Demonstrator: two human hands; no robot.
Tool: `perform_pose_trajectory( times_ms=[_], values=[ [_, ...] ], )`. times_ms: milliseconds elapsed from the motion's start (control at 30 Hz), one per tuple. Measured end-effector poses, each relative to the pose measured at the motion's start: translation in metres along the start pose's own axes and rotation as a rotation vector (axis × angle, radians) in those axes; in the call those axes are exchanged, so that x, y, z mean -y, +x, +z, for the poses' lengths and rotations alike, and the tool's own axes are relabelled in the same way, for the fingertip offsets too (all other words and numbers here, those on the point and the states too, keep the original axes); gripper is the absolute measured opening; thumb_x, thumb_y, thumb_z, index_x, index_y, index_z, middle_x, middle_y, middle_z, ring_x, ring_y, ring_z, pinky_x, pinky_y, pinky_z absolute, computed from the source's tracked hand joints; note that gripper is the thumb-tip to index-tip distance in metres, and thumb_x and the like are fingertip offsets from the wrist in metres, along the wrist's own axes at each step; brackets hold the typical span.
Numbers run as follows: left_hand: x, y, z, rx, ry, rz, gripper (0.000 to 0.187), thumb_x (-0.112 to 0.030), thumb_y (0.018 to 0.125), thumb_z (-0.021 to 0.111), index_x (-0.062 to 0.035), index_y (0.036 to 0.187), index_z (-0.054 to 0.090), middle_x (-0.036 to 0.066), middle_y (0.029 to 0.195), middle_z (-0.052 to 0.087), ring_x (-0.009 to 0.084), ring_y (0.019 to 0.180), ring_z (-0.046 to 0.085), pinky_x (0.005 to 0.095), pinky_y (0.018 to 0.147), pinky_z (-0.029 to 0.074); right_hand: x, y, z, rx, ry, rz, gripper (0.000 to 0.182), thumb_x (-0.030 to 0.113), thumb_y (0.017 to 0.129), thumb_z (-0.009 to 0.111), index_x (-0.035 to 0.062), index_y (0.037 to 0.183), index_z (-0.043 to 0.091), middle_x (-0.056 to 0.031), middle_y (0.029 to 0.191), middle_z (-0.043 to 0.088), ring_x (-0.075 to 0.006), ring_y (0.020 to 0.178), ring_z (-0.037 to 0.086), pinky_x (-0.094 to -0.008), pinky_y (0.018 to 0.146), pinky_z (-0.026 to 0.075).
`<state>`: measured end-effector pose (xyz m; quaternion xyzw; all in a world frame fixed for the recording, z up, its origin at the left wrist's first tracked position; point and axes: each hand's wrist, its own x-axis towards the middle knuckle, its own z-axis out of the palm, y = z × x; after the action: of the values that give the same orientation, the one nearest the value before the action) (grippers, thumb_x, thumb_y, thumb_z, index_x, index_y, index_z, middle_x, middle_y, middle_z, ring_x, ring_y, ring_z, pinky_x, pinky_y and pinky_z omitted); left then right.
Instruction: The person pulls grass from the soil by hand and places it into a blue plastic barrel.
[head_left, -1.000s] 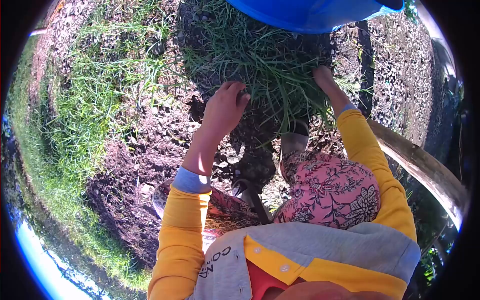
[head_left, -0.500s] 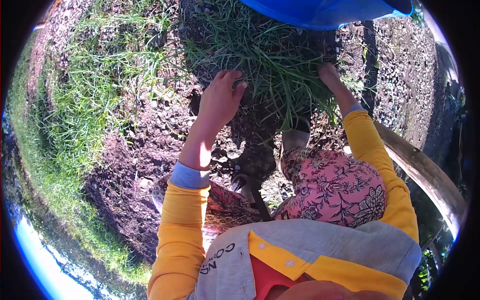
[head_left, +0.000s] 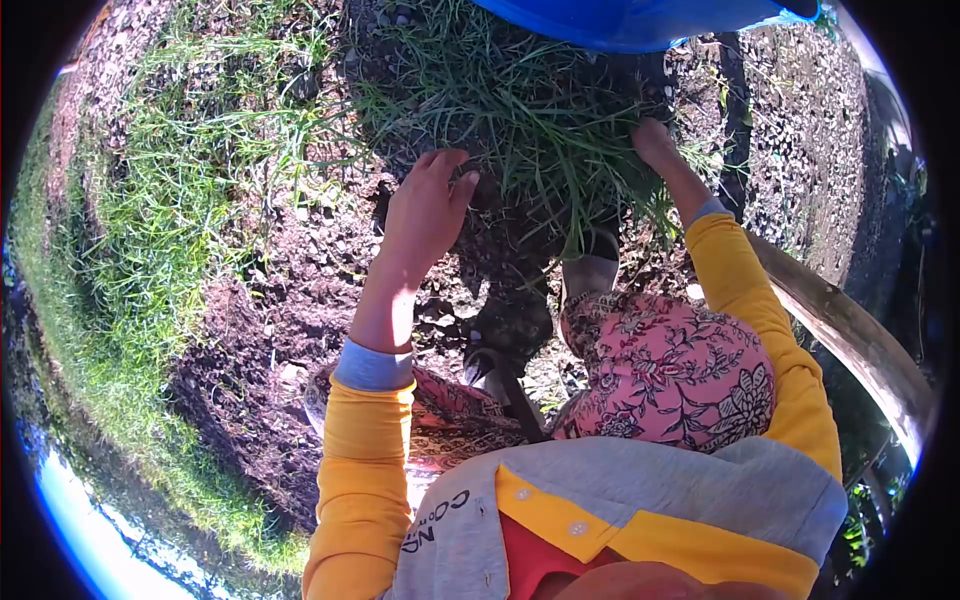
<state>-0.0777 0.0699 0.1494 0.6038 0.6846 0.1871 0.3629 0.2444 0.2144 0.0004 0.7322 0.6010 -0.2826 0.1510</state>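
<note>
Shaded grass [head_left: 540,135]: middle, toward the far side.
Left hand [head_left: 425,205]: fingers loosely spread, just left of the grass.
Right hand [head_left: 655,145]: at the right edge of the grass; with fingertips hidden, impossible to tell whether gripping.
Blue container [head_left: 640,25]: just beyond the grass.
Right foot [head_left: 590,275]: near side, partly under blades.
Wooden pole [head_left: 850,330]: right.

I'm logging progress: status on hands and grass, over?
Left hand open beside grass. Right hand at the grass's right edge, grip unclear. Blue container beyond, apparently not blocking.
</note>
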Motion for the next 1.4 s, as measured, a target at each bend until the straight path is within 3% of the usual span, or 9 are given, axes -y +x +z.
perform_pose_trajectory(
  times_ms=[300, 633, 767, 900, 1033, 1167, 1233, 1300, 1400],
  values=[
    [-0.013, 0.006, 0.024, 0.079, 0.042, 0.036, 0.031, -0.021, 0.085, 0.055, -0.0022, 0.109, 0.054, 0.015, 0.106, 0.056, 0.0274, 0.089, 0.059, 0.035, 0.073, 0.049, -0.09, -0.094, 0.062, -0.101, 0.102, -0.104, 0.037, 0.029, 0.083, 0.05, -0.0053, 0.095, 0.054, -0.0289, 0.086, 0.057, -0.0447, 0.085, 0.054, -0.0477, 0.074, 0.043],
    [-0.028, 0.019, 0.044, 0.116, 0.041, 0.177, 0.032, -0.024, 0.084, 0.057, -0.004, 0.109, 0.054, 0.013, 0.104, 0.055, 0.0272, 0.086, 0.06, 0.0358, 0.072, 0.048, -0.061, -0.029, -0.085, -0.641, 0.495, -0.087, 0.035, 0.032, 0.086, 0.047, -0.0021, 0.093, 0.055, -0.0252, 0.088, 0.059, -0.0385, 0.085, 0.058, -0.0436, 0.071, 0.044],
    [-0.024, 0.023, 0.052, 0.134, 0.029, 0.177, 0.032, -0.023, 0.084, 0.056, -0.004, 0.11, 0.053, 0.015, 0.103, 0.056, 0.0274, 0.084, 0.06, 0.0361, 0.072, 0.048, -0.109, 0.037, -0.053, -0.176, -0.397, -0.113, 0.035, 0.033, 0.084, 0.05, 0.0015, 0.097, 0.057, -0.0234, 0.1, 0.058, -0.0373, 0.091, 0.058, -0.0437, 0.077, 0.047],
    [-0.016, 0.017, 0.046, 0.163, 0.015, 0.126, 0.032, -0.025, 0.084, 0.055, -0.0032, 0.108, 0.053, 0.015, 0.104, 0.055, 0.0315, 0.087, 0.058, 0.0393, 0.073, 0.047, -0.111, 0.044, -0.068, -0.539, 0.084, -0.089, 0.042, 0.039, 0.087, 0.046, -0.0019, 0.087, 0.055, -0.0249, 0.085, 0.061, -0.0405, 0.085, 0.058, -0.0449, 0.074, 0.047],
    [-0.009, 0.021, 0.045, 0.135, 0.018, 0.131, 0.032, -0.026, 0.084, 0.055, -0.0032, 0.107, 0.053, 0.015, 0.102, 0.055, 0.0323, 0.086, 0.057, 0.0412, 0.072, 0.046, -0.108, 0.06, -0.028, -0.147, -0.23, -0.034, 0.046, 0.04, 0.085, 0.046, -0.0022, 0.098, 0.057, -0.025, 0.103, 0.057, -0.039, 0.098, 0.054, -0.047, 0.084, 0.042],
    [-0.013, 0.018, 0.041, 0.143, -0.013, 0.083, 0.033, -0.025, 0.084, 0.055, -0.0033, 0.108, 0.053, 0.015, 0.103, 0.055, 0.0317, 0.085, 0.057, 0.0409, 0.072, 0.046, -0.097, 0.046, -0.064, -0.471, 0.222, -0.018, 0.048, 0.042, 0.084, 0.047, -0.0039, 0.095, 0.056, -0.0263, 0.09, 0.06, -0.0422, 0.088, 0.057, -0.0455, 0.075, 0.045],
    [-0.009, 0.019, 0.041, 0.153, 0.002, 0.062, 0.033, -0.025, 0.084, 0.055, -0.0035, 0.108, 0.053, 0.015, 0.103, 0.055, 0.0315, 0.086, 0.057, 0.0407, 0.072, 0.046, -0.093, 0.05, -0.044, -0.487, 0.326, 0.051, 0.049, 0.043, 0.084, 0.047, -0.0034, 0.096, 0.057, -0.0267, 0.093, 0.059, -0.0418, 0.09, 0.056, -0.0457, 0.078, 0.044],
    [-0.008, 0.02, 0.042, 0.165, 0.02, 0.072, 0.032, -0.023, 0.085, 0.055, -0.0025, 0.11, 0.053, 0.015, 0.107, 0.054, 0.0287, 0.088, 0.058, 0.0366, 0.073, 0.047, -0.09, 0.049, -0.025, -0.211, -0.192, -0.108, 0.046, 0.04, 0.086, 0.045, -0.0025, 0.097, 0.057, -0.0267, 0.097, 0.058, -0.041, 0.094, 0.055, -0.0471, 0.083, 0.042],
    [-0.008, 0.02, 0.04, 0.17, 0.007, 0.059, 0.032, -0.021, 0.085, 0.055, -0.002, 0.111, 0.053, 0.016, 0.108, 0.054, 0.0274, 0.089, 0.059, 0.0349, 0.074, 0.048, -0.091, 0.058, -0.049, -0.35, 0.16, -0.016, 0.044, 0.038, 0.086, 0.046, -0.0031, 0.096, 0.057, -0.0261, 0.094, 0.059, -0.0414, 0.09, 0.056, -0.0462, 0.079, 0.044]
  ],
)
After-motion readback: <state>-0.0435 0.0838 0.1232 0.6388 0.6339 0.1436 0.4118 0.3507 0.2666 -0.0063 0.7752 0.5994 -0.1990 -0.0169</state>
